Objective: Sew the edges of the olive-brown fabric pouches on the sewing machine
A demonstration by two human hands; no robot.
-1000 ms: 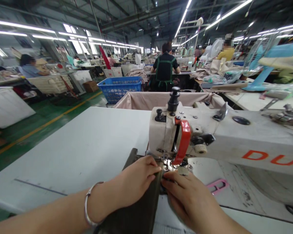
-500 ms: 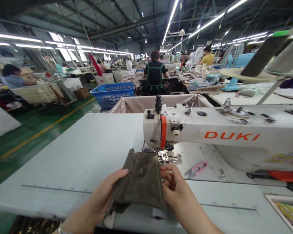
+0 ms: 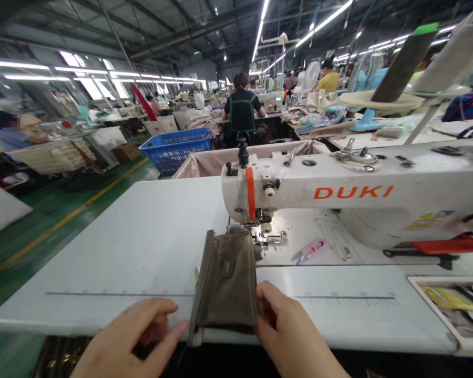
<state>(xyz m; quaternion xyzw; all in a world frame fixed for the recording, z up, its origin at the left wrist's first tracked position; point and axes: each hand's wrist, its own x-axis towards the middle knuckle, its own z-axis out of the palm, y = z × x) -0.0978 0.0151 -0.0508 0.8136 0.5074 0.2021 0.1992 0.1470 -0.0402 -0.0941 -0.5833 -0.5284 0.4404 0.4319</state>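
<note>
I seem to be adjusting the pouch (image 3: 232, 289): my right hand (image 3: 294, 333) pinches its right edge; my left hand (image 3: 128, 336), wide, would need closing to grip.

Strip lights (image 3: 324, 23) are blazing overhead, windows (image 3: 98, 89) glare white at left, and the roof (image 3: 173, 31) sinks into gloom! Soft sheen across the tabletop (image 3: 161, 226), a glint at the presser foot (image 3: 271, 238); thread cones (image 3: 405, 65) slant, stretched, near the edge.

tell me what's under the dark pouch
Under the pouch is the white table, whose ruler line shows to either side. The stretch directly beneath is covered, so anything else there can't be seen.
</note>
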